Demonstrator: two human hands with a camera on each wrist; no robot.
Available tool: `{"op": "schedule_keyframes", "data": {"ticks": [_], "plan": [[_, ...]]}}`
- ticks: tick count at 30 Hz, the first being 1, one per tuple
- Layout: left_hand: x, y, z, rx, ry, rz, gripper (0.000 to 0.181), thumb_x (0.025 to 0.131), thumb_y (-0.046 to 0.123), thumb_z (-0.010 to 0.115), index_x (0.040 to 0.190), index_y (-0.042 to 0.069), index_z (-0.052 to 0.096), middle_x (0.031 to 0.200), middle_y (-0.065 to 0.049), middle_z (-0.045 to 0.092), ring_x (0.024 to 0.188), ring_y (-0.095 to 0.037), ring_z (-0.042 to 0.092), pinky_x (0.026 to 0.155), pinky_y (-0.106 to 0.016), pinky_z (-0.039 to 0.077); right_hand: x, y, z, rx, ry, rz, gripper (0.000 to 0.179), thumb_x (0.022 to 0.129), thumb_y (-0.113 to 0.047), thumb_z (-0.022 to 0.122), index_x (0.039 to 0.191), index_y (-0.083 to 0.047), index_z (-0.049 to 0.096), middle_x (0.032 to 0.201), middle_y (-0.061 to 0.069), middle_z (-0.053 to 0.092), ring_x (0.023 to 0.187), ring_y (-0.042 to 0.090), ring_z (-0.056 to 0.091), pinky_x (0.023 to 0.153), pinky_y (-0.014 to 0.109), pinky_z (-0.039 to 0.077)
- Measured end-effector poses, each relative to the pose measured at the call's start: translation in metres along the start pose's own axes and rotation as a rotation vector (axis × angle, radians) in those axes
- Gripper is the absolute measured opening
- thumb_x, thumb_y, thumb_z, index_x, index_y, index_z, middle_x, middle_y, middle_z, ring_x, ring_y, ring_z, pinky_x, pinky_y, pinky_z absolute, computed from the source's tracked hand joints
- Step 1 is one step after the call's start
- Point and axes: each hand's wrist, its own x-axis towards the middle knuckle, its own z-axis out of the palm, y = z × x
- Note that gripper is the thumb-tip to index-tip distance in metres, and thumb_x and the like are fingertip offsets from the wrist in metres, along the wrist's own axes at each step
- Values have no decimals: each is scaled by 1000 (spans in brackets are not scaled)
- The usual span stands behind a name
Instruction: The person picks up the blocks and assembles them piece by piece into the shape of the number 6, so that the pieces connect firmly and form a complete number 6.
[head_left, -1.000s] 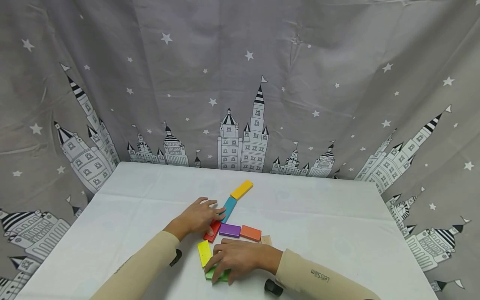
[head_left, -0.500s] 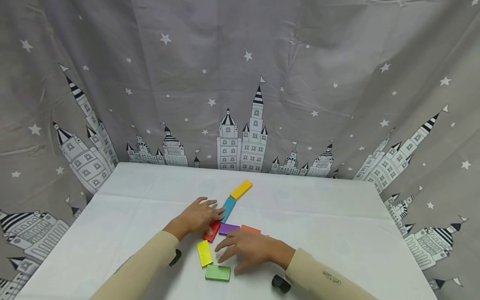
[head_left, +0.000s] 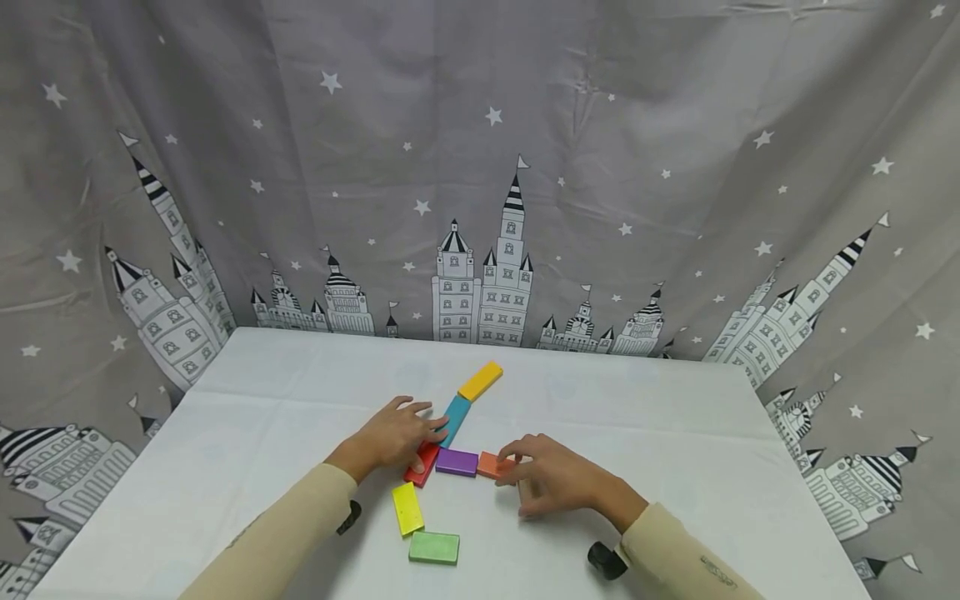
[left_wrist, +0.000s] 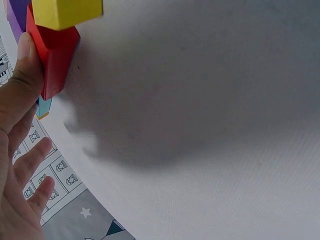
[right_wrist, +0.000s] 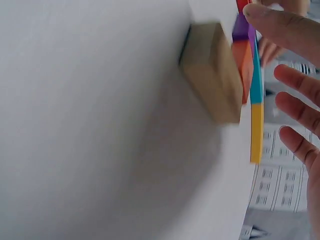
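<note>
In the head view my left hand (head_left: 393, 435) lies over the red block (head_left: 422, 467) and the blue block (head_left: 455, 417), its thumb touching the red one. The left wrist view shows the other fingers extended and apart. My right hand (head_left: 558, 477) hovers at the right end of the row, over a plain wooden block (right_wrist: 212, 70) that it mostly hides from the head camera. Its fingers and thumb are spread in the right wrist view. The purple block (head_left: 457, 462) and orange block (head_left: 487, 463) run from the red block toward it.
A dark yellow block (head_left: 481, 381) extends the blue one toward the back. Nearer the front lie a bright yellow block (head_left: 408, 508) and a green block (head_left: 434, 548), end to corner. All are on the white tablecloth (head_left: 637, 433), before a grey castle-print curtain (head_left: 375, 167).
My right hand has let go of the green block and moved right and back to the wooden block. The green block stays beside the bright yellow one. My left hand holds its place.
</note>
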Motion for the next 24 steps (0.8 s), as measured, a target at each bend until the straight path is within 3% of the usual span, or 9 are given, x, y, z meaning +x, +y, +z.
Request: {"op": "schedule_keyframes", "data": {"ticks": [3,9,17,24], "plan": [[0,0,0,-6,6,0,60,78,41,76,134,28,58,143,10,49,137,-26,37,112,-51,26,-10,6,0,17,30,51,36,80,-36,78,115,-26,72,128,-3,56,111,14,50,96,34,44],[-1,1,0,-9,3,-2,60,78,39,77,134,27,58,143,9,50,137,-27,37,112,-51,27,-26,14,4,9,69,63,36,78,-38,79,111,-25,74,123,-3,59,106,14,51,93,34,44],[-2,0,-1,7,3,1,59,79,37,77,134,27,58,143,8,50,137,-27,38,112,-51,28,-32,17,11,74,24,143,39,79,-40,79,115,-28,73,125,-9,57,109,10,48,97,35,43],[-1,1,-1,5,4,10,60,79,39,76,134,27,58,143,8,50,136,-28,38,112,-51,28,-32,17,14,78,28,145,36,79,-37,78,113,-26,74,122,-10,58,105,8,48,94,32,43]]}}
